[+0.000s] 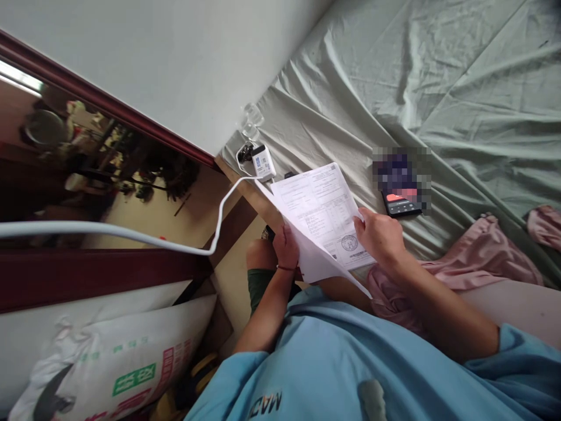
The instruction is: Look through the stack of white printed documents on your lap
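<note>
I hold a stack of white printed sheets (pixel 319 216) over my lap, at the edge of a bed. My left hand (pixel 286 247) grips the sheets' lower left edge, its thumb on top. My right hand (pixel 379 235) pinches the right edge of the top sheet, beside a round stamp printed on the page. A lower sheet sticks out under the top one toward my blue shirt. A thin band circles my left wrist.
A phone (pixel 401 202) lies on the grey-green bedsheet (pixel 438 88) just beyond my right hand. A white charger (pixel 263 162) with its cable (pixel 131 234) sits at the bed's corner by the wall. Pink cloth (pixel 473 257) lies on the right. A printed sack (pixel 118 362) stands lower left.
</note>
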A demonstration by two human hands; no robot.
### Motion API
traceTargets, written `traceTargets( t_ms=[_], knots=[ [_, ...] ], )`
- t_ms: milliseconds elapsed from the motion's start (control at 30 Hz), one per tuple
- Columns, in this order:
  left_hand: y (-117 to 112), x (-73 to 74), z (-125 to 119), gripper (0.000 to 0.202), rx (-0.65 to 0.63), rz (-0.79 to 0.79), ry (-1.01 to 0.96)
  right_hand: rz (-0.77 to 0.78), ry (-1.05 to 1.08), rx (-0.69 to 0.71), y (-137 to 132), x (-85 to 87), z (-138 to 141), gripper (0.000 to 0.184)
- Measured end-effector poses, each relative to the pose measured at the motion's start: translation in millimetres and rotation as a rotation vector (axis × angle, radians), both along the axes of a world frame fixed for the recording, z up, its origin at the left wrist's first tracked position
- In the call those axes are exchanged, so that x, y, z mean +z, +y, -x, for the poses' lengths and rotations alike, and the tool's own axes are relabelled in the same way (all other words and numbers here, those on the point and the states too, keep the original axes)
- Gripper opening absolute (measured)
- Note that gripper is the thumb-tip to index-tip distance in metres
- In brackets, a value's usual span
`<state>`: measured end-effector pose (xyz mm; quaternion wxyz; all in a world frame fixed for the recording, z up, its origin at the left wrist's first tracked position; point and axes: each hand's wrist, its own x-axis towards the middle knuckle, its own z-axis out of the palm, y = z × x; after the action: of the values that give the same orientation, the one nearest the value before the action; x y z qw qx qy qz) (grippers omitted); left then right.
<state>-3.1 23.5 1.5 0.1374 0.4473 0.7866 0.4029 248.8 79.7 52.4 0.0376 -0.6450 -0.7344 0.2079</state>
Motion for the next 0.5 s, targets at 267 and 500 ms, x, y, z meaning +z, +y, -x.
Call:
traceTargets(
  t_ms=[267, 500],
  knots=[
    [2.1, 5.8, -3.1, 0.044, -0.059, -0.005, 0.135, -0.048, 0.059, -0.03, -1.0, -3.0, -1.3, 0.034],
    [0.9, 1.5, -0.1, 0.044, -0.043, -0.02, 0.122, -0.042, 0.091, -0.052, 0.0, -2.9, -4.0, 0.029]
  ],
)
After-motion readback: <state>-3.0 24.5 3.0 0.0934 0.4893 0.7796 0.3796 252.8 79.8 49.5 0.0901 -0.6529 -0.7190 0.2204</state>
